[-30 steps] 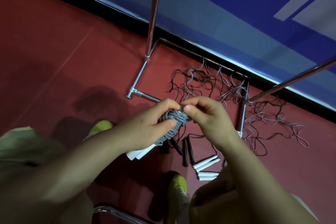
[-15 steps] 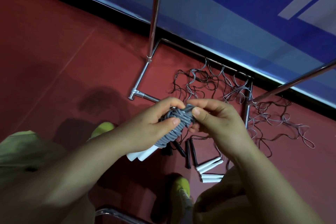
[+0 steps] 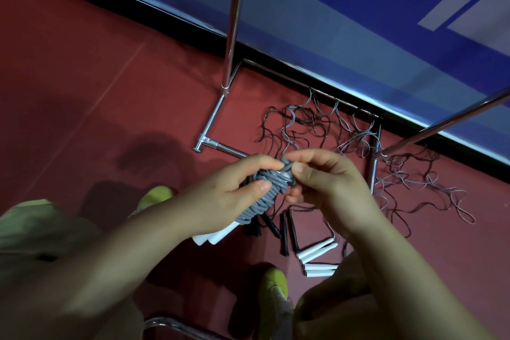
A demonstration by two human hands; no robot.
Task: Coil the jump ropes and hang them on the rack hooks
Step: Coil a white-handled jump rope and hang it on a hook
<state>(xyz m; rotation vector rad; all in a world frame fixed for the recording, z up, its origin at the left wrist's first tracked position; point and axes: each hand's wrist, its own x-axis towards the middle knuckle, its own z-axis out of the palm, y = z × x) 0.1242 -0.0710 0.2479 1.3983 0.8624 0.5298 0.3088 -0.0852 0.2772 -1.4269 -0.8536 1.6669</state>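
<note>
The left hand [image 3: 220, 196] grips the coiled grey rope [image 3: 269, 192]; at its 3 o'clock the right hand [image 3: 328, 188] pinches the rope's top end, fingers curled.

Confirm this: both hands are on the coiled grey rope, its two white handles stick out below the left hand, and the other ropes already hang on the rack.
Not quite. In the head view the other ropes lie tangled on the red floor around the rack's base, not hung. The rest stands.
</note>
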